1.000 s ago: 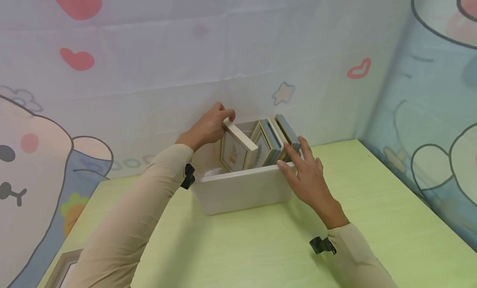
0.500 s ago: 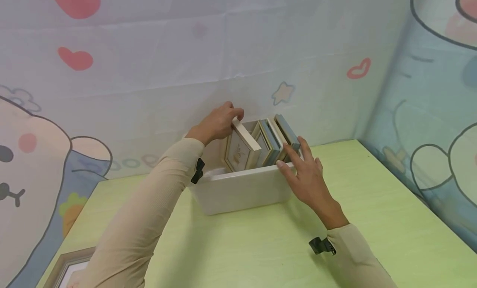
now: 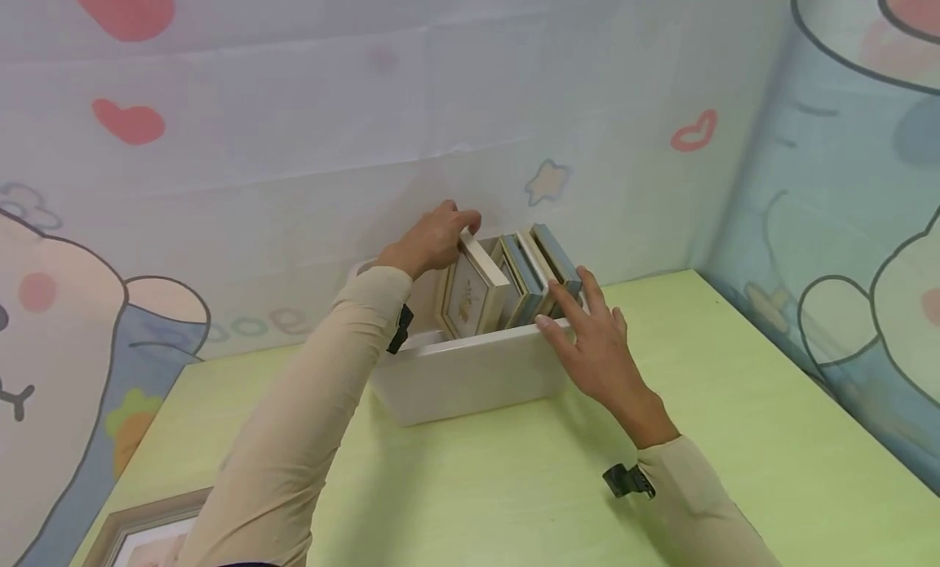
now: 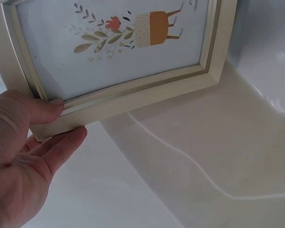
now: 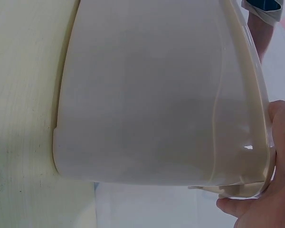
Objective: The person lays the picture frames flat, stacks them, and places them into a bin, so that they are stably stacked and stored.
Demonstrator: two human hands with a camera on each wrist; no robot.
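Observation:
A white plastic bin (image 3: pixel 470 375) stands on the green table against the wall, with several picture frames standing upright in it. My left hand (image 3: pixel 433 241) grips the top corner of a cream frame (image 3: pixel 476 290) with a flower print; in the left wrist view thumb and fingers pinch the cream frame (image 4: pixel 133 95) at its edge. My right hand (image 3: pixel 591 343) rests with straight fingers on the bin's right rim, fingertips touching a blue-grey frame (image 3: pixel 554 261). The right wrist view shows the bin's outer wall (image 5: pixel 156 95) and my thumb at its rim.
Another framed picture (image 3: pixel 139 538) lies flat at the table's near left corner. Cartoon-printed cloth walls stand behind and on the right. Bare green tabletop (image 3: pixel 734 404) stretches in front of and right of the bin.
My left hand has pushed the cream frame rightward and more upright, closer to the other frames. The right hand has stayed on the bin's rim.

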